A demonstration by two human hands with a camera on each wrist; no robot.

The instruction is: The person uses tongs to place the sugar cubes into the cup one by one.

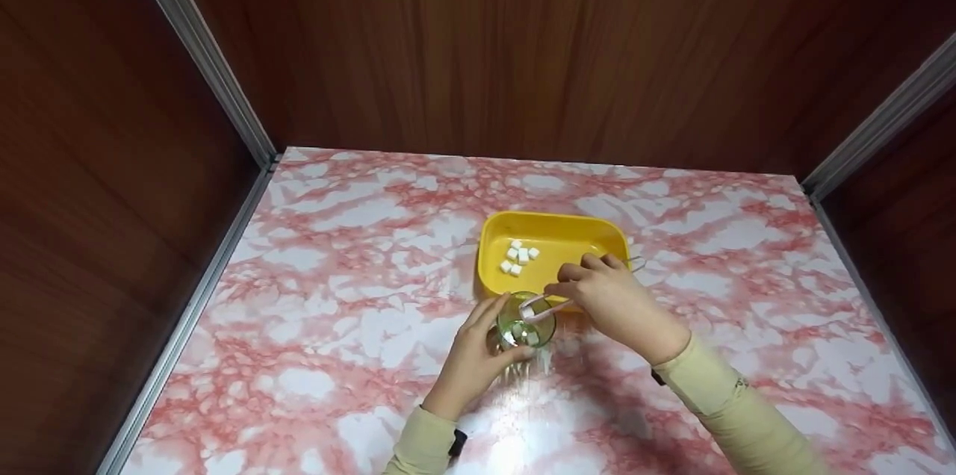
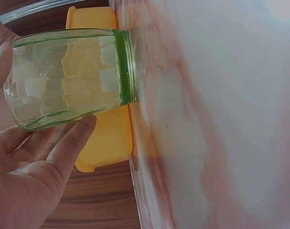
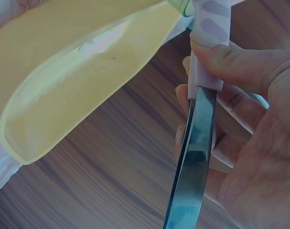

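Observation:
My left hand (image 1: pixel 474 352) holds a clear green-tinted glass (image 2: pixel 44 81), fingers along its left side and thumb across the near side. Several white cubes (image 1: pixel 532 338) lie at the bottom of the glass. With thumb and fingertips, my right hand (image 1: pixel 620 299) pinches metal tongs (image 3: pixel 195 138) by their pale pink spotted ends. The tong tips reach over the glass mouth with one white cube (image 1: pixel 528 313) between them. Just behind the glass stands a yellow tray (image 1: pixel 553 222), and several more white cubes (image 1: pixel 523 255) sit in its left half.
The tabletop (image 1: pixel 358 296) has a red and white marbled pattern. Dark wood-grain panels (image 1: pixel 478 49) enclose its back and sides, with metal strips (image 1: pixel 202 49) along the corners. My right forearm crosses the table from the lower right.

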